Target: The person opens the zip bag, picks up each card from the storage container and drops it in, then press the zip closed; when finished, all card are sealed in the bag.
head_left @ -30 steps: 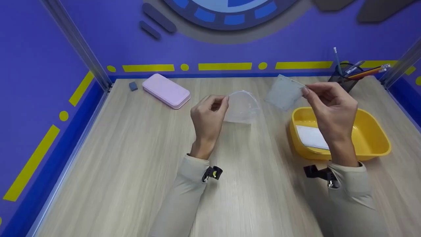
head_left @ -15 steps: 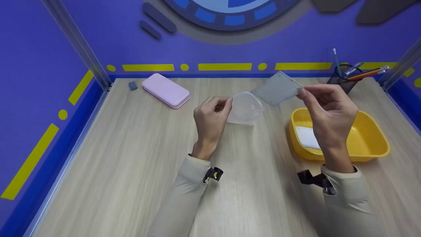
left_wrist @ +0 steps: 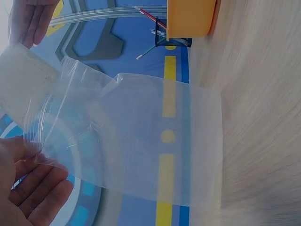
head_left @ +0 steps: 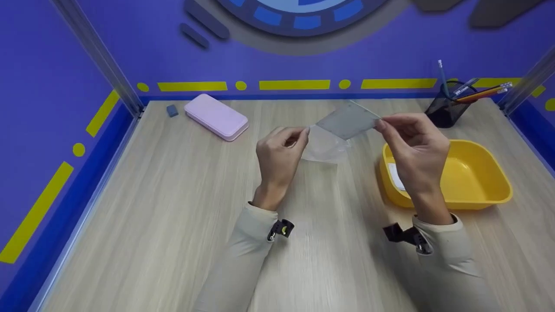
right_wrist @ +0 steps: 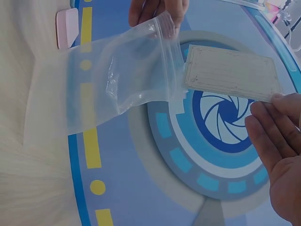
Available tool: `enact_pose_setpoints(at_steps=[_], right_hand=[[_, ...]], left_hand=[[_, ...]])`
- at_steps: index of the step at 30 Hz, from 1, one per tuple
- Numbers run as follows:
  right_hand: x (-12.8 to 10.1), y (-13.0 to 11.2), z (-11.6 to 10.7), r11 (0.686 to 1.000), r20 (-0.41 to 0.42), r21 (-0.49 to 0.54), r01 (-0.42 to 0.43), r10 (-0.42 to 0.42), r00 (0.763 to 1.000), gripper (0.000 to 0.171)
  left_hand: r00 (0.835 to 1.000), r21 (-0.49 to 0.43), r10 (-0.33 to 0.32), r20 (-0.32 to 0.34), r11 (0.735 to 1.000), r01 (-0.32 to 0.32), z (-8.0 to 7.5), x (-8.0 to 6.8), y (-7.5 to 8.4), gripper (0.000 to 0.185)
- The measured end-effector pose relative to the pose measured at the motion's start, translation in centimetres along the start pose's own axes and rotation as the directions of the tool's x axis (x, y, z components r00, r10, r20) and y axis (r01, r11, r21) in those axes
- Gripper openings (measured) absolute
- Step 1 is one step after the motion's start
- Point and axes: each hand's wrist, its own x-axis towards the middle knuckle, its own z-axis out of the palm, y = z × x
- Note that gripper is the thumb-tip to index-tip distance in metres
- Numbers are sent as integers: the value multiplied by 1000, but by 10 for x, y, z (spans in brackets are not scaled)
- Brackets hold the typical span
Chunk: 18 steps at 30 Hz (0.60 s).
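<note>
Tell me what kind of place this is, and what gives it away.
Probably a staged desk booth: a wood-grain tabletop enclosed by printed blue-purple panels, a metal corner post at their joint, and desk stationery such as the mesh pencil cup.

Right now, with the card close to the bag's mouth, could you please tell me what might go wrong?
The left hand pinches the bag at just one side of its mouth, so the opening may sag and the card could snag. The right hand pinches the card by one corner, so it might twist or slip.
</note>
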Motion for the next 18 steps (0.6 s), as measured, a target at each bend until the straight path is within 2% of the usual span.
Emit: enact_pose_setpoints(at_steps=[7, 18], right_hand=[[-3, 3, 4, 996, 63, -87, 25, -20, 998, 16], [-7, 9, 10, 991, 120, -119, 62, -47, 992, 15]], left_hand=[[1000, -2, 5, 2, 1000, -5, 0, 0, 0, 4], [1000, -15, -4, 5, 1000, 4, -1, 0, 1, 4]])
